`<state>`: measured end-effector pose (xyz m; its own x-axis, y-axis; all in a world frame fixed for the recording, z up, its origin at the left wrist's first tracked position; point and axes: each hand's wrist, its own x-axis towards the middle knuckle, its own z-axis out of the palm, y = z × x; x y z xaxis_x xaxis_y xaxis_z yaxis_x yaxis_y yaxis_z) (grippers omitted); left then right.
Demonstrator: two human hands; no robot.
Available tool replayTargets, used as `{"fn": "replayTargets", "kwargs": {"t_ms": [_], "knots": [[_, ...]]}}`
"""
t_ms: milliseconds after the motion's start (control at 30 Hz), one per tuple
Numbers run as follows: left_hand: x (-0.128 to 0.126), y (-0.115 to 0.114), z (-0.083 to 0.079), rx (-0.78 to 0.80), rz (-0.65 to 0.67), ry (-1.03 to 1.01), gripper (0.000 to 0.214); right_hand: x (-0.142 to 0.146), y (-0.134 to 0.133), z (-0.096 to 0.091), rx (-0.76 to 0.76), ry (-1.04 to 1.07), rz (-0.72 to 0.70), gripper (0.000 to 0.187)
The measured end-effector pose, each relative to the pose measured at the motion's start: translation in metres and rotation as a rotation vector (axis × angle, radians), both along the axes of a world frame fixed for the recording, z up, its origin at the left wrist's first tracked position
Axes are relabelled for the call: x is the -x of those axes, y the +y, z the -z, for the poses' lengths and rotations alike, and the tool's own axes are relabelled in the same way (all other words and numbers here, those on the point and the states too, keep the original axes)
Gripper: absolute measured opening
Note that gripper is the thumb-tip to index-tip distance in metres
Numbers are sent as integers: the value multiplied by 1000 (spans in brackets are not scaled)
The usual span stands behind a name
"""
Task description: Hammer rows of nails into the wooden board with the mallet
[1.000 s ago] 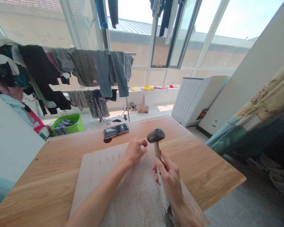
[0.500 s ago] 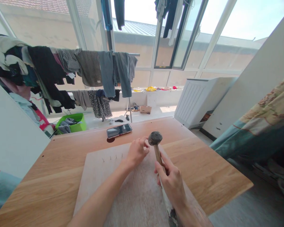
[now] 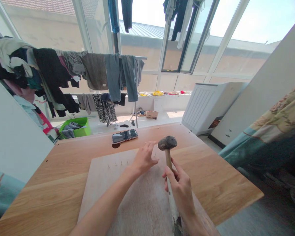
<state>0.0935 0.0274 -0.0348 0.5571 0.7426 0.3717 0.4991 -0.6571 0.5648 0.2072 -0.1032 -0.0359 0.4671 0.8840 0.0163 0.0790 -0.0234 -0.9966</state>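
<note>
Since half a second ago the left hand [image 3: 144, 159] has let go of its pinch and the hammer [image 3: 167, 143] has risen a little, its head now higher and further right. The left fingers are spread wide and hold nothing, resting near a small nail [image 3: 155, 154] that stands in the board [image 3: 100, 183] just beyond the fingertips. They seem to be drawn aside to keep clear of the hammer head. The right hand [image 3: 180, 188] is wrapped round the wooden handle partway up rather than at the end, a grip that likely gives closer control. The head hangs in the air above the board's far edge, just right of that nail.

Counted: one hammer, one board on the wooden table [image 3: 223, 183], one phone [image 3: 125, 135] lying beyond the board, and a row of four nails [image 3: 121, 162] standing to the left. With the single one, that makes five.
</note>
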Motion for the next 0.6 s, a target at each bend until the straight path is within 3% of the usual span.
{"fn": "replayTargets", "kwargs": {"t_ms": [133,233,267,333,467,600], "knots": [[30,-26,-30,-176,103,44,49,-2,3,-5,-19,127,15,76],[76,-58,-40,-267,108,92,31,-5,-4,-8,1,227,-62,50],[95,-70,-37,-277,86,97,27,-6,-9,-8,22,239,-94,39],[135,-93,-25,-287,3,74,32,-4,-24,-5,94,239,-151,36],[208,-135,13,-286,-350,-4,44,9,-54,12,211,160,-161,36],[244,-169,38,-78,-640,15,50,13,-71,31,183,67,-142,60]]}}
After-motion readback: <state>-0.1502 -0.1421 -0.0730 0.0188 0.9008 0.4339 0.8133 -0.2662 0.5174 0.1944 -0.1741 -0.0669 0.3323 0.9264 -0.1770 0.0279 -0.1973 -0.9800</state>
